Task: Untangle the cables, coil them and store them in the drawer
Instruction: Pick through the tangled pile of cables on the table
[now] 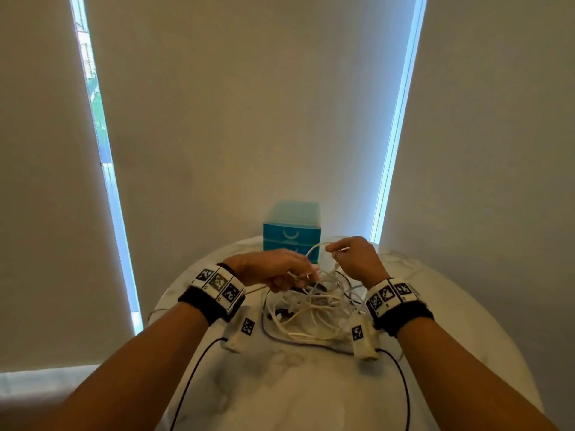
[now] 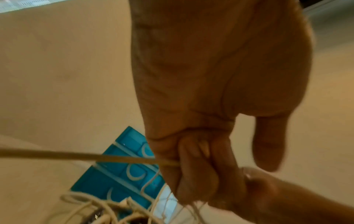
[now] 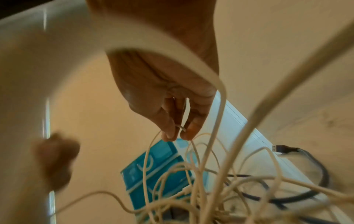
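Now untangling — both hands in the cables (image 1: 311,306) on the table (image 1: 435,306).
Left hand (image 1: 273,269) clenches one strand, right hand (image 1: 357,259) pinches another — best tease loops apart slowly; drawer (image 1: 292,234) closed behind.

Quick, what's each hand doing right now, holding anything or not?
Left hand: closed, fingers curled round a white cable.
Right hand: closed, fingertips pinching a white cable strand above the tangle.

A domestic room: cream roller blinds (image 1: 242,119) cover tall windows behind a round white marble bench (image 1: 280,384) carrying a small blue drawer unit (image 1: 292,231).
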